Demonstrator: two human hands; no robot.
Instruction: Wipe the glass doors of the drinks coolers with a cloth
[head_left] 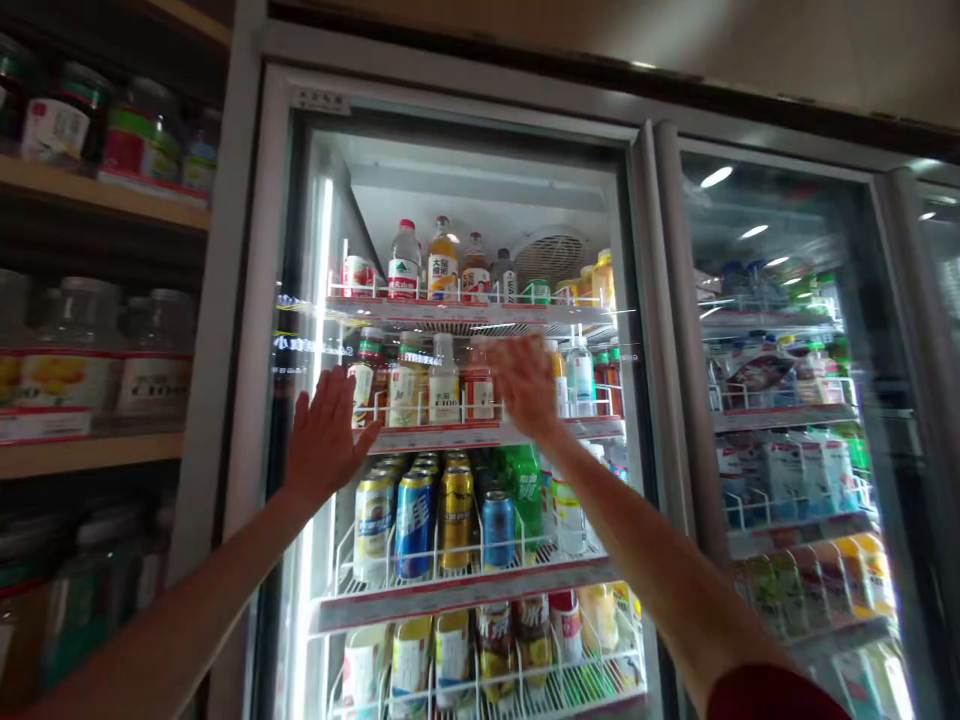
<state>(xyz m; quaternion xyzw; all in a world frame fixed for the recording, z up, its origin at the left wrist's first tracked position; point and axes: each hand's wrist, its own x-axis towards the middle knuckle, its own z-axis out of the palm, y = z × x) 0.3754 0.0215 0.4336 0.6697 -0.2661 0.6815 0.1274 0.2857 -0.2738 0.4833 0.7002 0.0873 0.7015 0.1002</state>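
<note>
Both my hands are raised in front of a glass-fronted drinks fridge [259,300]. My left hand [325,432] is open with fingers stretched upward, near the left side of the glass at the height of the second shelf. My right hand [527,385] is open too, palm forward, in front of the bottles [444,385] on the second shelf. Neither hand holds anything. Below them stands a row of cans [415,520] on the third shelf, and more bottles [442,260] line the top shelf. Whether my palms touch the glass is unclear.
A second fridge door [780,400] with packaged drinks is to the right. Wooden shelves [97,195] on the left carry jars and tubs. The fridge's lowest visible shelf holds bottles [487,650].
</note>
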